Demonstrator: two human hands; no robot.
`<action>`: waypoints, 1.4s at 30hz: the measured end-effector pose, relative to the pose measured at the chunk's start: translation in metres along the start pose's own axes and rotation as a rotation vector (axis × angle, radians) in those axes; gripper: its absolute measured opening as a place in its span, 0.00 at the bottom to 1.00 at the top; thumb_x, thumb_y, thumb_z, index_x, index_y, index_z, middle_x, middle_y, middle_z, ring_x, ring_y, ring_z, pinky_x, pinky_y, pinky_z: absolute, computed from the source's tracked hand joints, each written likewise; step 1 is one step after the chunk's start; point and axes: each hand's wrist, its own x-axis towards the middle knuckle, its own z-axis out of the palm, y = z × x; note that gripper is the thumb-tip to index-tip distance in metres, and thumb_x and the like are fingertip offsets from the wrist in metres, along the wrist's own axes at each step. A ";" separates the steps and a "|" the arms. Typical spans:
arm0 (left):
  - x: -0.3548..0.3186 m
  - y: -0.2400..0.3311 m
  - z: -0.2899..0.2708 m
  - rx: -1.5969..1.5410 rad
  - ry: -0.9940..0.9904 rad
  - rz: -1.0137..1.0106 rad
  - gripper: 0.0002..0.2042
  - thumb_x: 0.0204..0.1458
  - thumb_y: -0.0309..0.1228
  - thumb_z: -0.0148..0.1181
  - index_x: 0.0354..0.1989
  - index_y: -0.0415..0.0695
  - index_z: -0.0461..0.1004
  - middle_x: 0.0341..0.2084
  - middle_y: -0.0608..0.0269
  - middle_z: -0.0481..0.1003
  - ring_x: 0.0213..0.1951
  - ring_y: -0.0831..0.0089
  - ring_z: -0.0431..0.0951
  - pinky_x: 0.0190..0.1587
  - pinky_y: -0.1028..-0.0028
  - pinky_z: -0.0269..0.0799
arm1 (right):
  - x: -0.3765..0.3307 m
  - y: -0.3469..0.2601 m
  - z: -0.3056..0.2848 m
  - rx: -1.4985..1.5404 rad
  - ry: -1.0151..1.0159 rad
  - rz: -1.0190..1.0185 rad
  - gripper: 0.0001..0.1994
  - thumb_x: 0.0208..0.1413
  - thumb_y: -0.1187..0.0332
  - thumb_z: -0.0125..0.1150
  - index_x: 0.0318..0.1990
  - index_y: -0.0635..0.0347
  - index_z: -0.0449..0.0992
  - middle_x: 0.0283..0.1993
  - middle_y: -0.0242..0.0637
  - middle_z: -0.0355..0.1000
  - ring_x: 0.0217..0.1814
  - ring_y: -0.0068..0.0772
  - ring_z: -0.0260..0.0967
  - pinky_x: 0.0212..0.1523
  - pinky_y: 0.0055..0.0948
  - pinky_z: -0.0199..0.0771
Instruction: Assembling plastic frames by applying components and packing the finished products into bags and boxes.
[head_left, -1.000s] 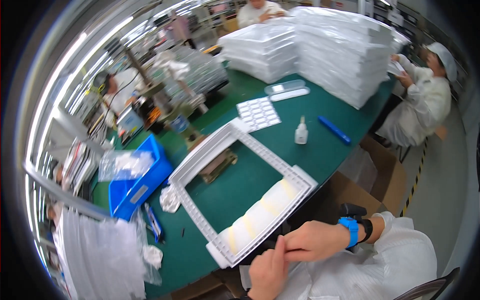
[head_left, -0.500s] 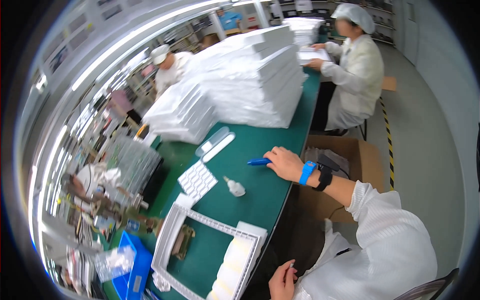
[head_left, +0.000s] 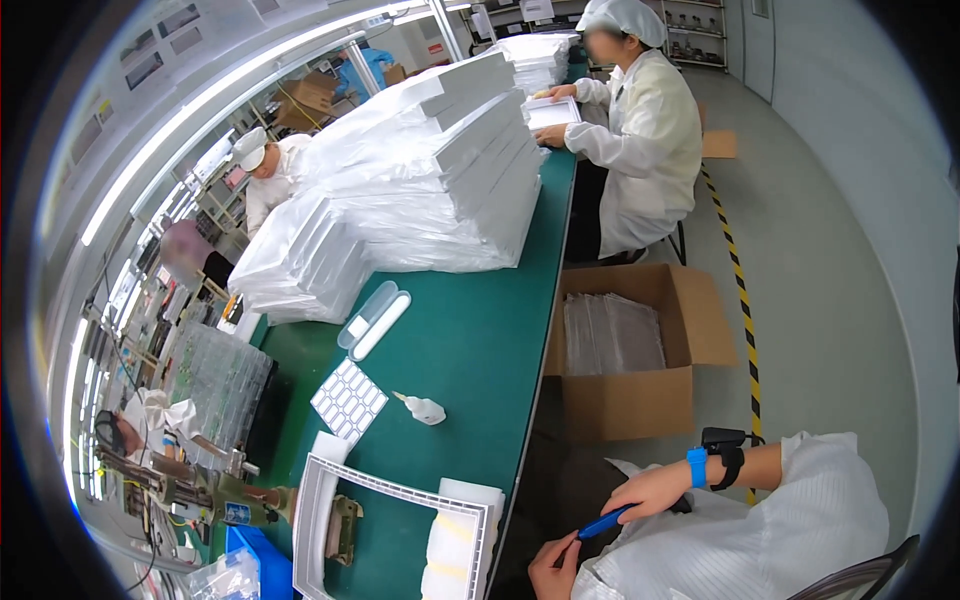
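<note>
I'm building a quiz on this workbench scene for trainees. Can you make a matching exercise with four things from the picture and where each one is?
Things:
1. blue pen
2. cardboard box
3. small white squeeze bottle
4. white frame

Places:
A. on the floor beside the green table
B. lying on its side on the table, near the sheet of white labels
C. held between the right hand and the left hand
D. flat at the near end of the table

Pairs: 1-C, 2-A, 3-B, 4-D
</note>
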 end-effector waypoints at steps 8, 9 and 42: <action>-0.004 -0.007 0.003 0.037 0.021 -0.011 0.07 0.54 0.21 0.63 0.40 0.34 0.79 0.32 0.49 0.79 0.33 0.62 0.79 0.38 0.70 0.73 | 0.011 -0.033 -0.023 0.033 -0.206 0.173 0.18 0.67 0.55 0.49 0.56 0.55 0.71 0.40 0.47 0.78 0.42 0.49 0.76 0.42 0.44 0.74; -0.003 -0.013 0.003 0.066 0.015 0.005 0.07 0.54 0.21 0.63 0.40 0.34 0.80 0.31 0.49 0.79 0.33 0.63 0.79 0.38 0.70 0.73 | 0.013 -0.031 -0.024 0.023 -0.200 0.196 0.18 0.67 0.54 0.48 0.54 0.54 0.72 0.39 0.47 0.78 0.41 0.50 0.76 0.41 0.45 0.75; 0.032 0.010 0.005 0.095 0.056 0.003 0.08 0.54 0.26 0.65 0.41 0.42 0.81 0.28 0.56 0.78 0.26 0.62 0.78 0.29 0.72 0.71 | 0.048 -0.046 -0.089 -0.220 -0.018 0.158 0.13 0.59 0.60 0.58 0.44 0.58 0.81 0.31 0.43 0.78 0.31 0.43 0.75 0.31 0.35 0.73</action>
